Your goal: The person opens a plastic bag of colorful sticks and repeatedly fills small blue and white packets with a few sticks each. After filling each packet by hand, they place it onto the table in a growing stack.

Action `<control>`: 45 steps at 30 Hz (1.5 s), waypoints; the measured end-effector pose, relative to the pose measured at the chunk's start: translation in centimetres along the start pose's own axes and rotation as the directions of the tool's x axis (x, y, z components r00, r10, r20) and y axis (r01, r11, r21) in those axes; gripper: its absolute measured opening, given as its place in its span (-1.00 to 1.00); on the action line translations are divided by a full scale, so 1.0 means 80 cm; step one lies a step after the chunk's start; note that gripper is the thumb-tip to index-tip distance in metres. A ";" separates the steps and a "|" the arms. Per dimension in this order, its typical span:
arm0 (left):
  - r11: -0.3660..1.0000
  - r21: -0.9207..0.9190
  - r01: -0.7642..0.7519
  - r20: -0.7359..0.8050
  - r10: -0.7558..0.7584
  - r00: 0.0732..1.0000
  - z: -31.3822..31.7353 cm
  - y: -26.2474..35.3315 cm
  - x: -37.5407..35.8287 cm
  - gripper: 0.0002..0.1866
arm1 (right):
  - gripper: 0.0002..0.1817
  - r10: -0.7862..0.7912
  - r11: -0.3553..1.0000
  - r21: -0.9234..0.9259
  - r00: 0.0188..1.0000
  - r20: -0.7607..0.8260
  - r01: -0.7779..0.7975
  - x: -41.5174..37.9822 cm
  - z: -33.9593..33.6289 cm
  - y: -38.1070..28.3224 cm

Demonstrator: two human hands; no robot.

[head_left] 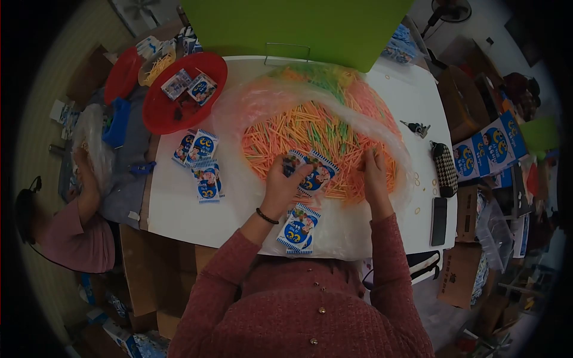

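A: What is shown at the centre of the white table?

B: A wide heap of thin orange, pink and green sticks is spread on a sheet of clear plastic film, so that the loose sticks are kept together and within reach of both hands.

A: How are the hands held?

B: The left hand is closed in a pinch on 2 small blue-and-white printed packets, held just above the near edge of the heap. The right hand is laid on the sticks with its fingers curled down into them; whether any stick is pinched cannot be told.

A: Where are the other packets placed?

B: 1 short stack of like packets is laid on the film just beside the left wrist, near the body. A further group is laid flat on the table, well to the left of the heap. More packets are held in a round red plastic tray at the far left corner.

A: Is anything else to be noted?

B: A black phone and a checked pouch are set at the right edge, apart from the sticks. A second person is seated at the left.
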State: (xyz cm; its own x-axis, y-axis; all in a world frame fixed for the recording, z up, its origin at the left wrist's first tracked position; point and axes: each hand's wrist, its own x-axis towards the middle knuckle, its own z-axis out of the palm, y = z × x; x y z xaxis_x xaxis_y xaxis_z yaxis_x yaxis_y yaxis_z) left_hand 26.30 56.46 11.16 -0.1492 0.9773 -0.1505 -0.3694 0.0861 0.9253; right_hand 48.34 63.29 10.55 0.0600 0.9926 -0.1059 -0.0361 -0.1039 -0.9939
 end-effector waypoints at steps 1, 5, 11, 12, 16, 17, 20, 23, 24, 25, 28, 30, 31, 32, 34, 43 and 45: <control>0.992 0.111 -0.053 -0.014 0.055 0.998 -0.002 0.001 0.008 -0.70 | -0.81 0.003 1.000 -0.003 1.000 -0.002 -0.003 0.008 -0.009 0.005; 0.861 0.476 -0.177 -0.031 0.217 0.976 -0.034 -0.015 0.043 -0.46 | -0.75 -0.243 0.709 -0.641 0.955 0.169 0.294 0.006 -0.024 -0.001; 0.552 0.777 -0.304 0.103 0.365 0.925 -0.050 -0.012 0.054 -0.35 | -0.62 -0.171 0.403 -0.843 0.934 0.312 0.356 -0.036 0.006 -0.005; 0.551 0.777 -0.305 0.105 0.365 0.925 -0.050 -0.005 0.054 -0.35 | -0.60 -0.169 0.407 -0.828 0.922 0.348 0.387 -0.036 0.009 -0.005; 0.960 0.263 -0.100 -0.054 0.118 0.992 -0.063 0.035 0.053 -0.50 | -0.67 0.029 0.466 -0.821 0.921 0.388 0.331 -0.021 -0.001 -0.009; 1.000 0.003 -0.013 -0.072 0.013 0.997 -0.071 0.045 0.052 -0.55 | -0.71 -0.008 0.494 -0.795 0.915 0.402 0.353 -0.014 -0.009 -0.007; 0.952 -0.302 0.048 -0.090 -0.078 0.993 -0.070 0.065 0.041 -0.68 | -0.78 -0.059 0.820 -0.510 0.923 0.379 0.261 -0.009 -0.012 -0.010; 0.898 -0.421 0.130 -0.018 -0.152 0.988 -0.065 0.060 0.026 -0.70 | -0.80 -0.062 0.991 -0.101 0.962 0.267 0.092 -0.011 -0.004 -0.007; 0.881 -0.429 0.201 0.052 -0.198 0.979 -0.060 0.057 0.021 -0.69 | -0.80 -0.072 0.996 -0.046 0.977 0.202 0.083 -0.010 -0.002 -0.006; 0.882 -0.427 0.198 0.055 -0.194 0.980 -0.054 0.055 0.016 -0.69 | -0.80 -0.078 0.995 -0.042 0.977 0.200 0.088 -0.007 -0.002 -0.001; 0.889 -0.358 0.286 0.147 -0.249 0.957 -0.043 0.044 0.004 -0.65 | -0.82 0.191 0.963 0.140 0.950 0.247 -0.229 0.004 -0.003 0.003; 0.879 -0.352 0.321 0.176 -0.275 0.945 -0.042 0.038 0.000 -0.65 | -0.85 0.386 0.922 -0.174 0.859 0.337 -0.346 0.017 -0.011 -0.009; 0.867 -0.347 0.357 0.215 -0.297 0.930 -0.041 0.036 0.000 -0.65 | -0.85 0.385 0.923 -0.169 0.860 0.334 -0.347 0.018 -0.004 -0.019; 0.868 -0.343 0.360 0.221 -0.298 0.929 -0.039 0.035 -0.001 -0.65 | -0.83 0.365 0.925 -0.238 0.864 0.347 -0.295 0.020 0.005 -0.030; 0.870 -0.308 0.385 0.221 -0.328 0.918 -0.034 0.033 -0.002 -0.66 | -0.81 0.343 0.922 -0.304 0.871 0.352 -0.240 0.033 0.008 -0.031; 0.955 -0.200 0.218 0.224 -0.172 0.959 -0.040 0.006 -0.018 -0.76 | -0.75 -0.263 0.949 -0.108 0.931 0.254 0.298 0.018 0.017 0.003; 0.959 -0.197 0.203 0.220 -0.159 0.963 -0.040 0.003 -0.020 -0.76 | -0.73 0.000 0.987 -0.158 0.970 0.245 0.040 0.005 0.012 0.016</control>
State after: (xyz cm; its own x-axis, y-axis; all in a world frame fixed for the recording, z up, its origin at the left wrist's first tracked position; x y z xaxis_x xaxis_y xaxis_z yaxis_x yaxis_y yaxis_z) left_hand 23.47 54.32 10.49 0.1167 0.9696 -0.2151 -0.5653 0.2429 0.7883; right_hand 47.39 63.62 9.30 -0.1863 0.9778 -0.0958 0.1248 -0.0731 -0.9895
